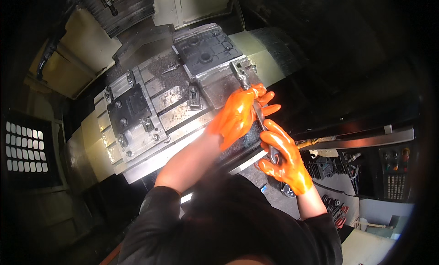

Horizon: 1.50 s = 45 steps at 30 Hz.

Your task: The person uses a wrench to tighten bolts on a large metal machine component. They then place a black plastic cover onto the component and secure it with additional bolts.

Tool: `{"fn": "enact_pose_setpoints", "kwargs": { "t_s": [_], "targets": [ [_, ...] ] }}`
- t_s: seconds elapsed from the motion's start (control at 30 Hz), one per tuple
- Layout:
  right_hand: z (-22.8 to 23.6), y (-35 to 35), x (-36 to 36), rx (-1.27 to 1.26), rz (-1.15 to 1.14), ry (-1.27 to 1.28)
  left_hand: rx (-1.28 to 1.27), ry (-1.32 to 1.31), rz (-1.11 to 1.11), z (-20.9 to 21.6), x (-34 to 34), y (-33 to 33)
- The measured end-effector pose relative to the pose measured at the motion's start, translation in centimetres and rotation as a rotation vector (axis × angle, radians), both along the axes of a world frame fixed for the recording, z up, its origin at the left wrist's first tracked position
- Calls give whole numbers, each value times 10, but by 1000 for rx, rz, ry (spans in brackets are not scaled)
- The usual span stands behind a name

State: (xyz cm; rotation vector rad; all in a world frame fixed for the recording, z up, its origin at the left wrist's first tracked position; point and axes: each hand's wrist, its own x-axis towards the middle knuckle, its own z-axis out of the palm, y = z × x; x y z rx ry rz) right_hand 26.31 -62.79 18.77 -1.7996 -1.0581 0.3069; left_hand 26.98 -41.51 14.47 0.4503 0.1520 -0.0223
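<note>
My left hand (pixel 240 114), in a glossy orange glove, is at the near right corner of the machine table. Its thumb side closes at the bolt end of a steel clamp (pixel 239 72), while the outer fingers stick out to the right. A dark metal wrench (pixel 259 115) slants down from beneath my left palm into my right hand (pixel 284 160), gloved in the same orange. My right fingers wrap round the wrench's lower end. The glove hides the wrench's upper end. Beyond the clamp lies a dark rectangular plate (pixel 208 52) with round recesses.
To the left, a second dark plate (pixel 130 108) sits on a metal fixture with several bolted clamps. A small clamp block (pixel 195 98) stands between the fixtures on the slotted machine table (pixel 167 98). A spindle tool (pixel 109 4) hangs at the far left. Control buttons (pixel 395 160) are at the right.
</note>
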Motion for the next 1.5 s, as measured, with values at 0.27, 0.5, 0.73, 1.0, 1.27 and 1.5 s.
{"fn": "enact_pose_setpoints", "kwargs": {
  "t_s": [0.27, 0.5, 0.73, 1.0, 1.27, 1.5],
  "targets": [
    [3, 2, 50, -51, -55, -283, -96, 187, -316, 0, 28, -41],
    [-70, -36, 101, 321, -479, 591, 1525, 182, -86, 12, 96, 56],
    [-175, -82, 97, 385, -359, 992, 2564, 420, 434, -83, 202, 215],
    [-158, -60, 96, 123, -513, 1084, 2552, 70, 265, -112, 211, 224],
    [-115, -46, 86, 262, -680, 888, 2570, 49, 335, -120, 216, 228],
    [-27, 17, 52, 140, -944, 571, 2406, 303, 20, -80, 217, 206]
  ]
}}
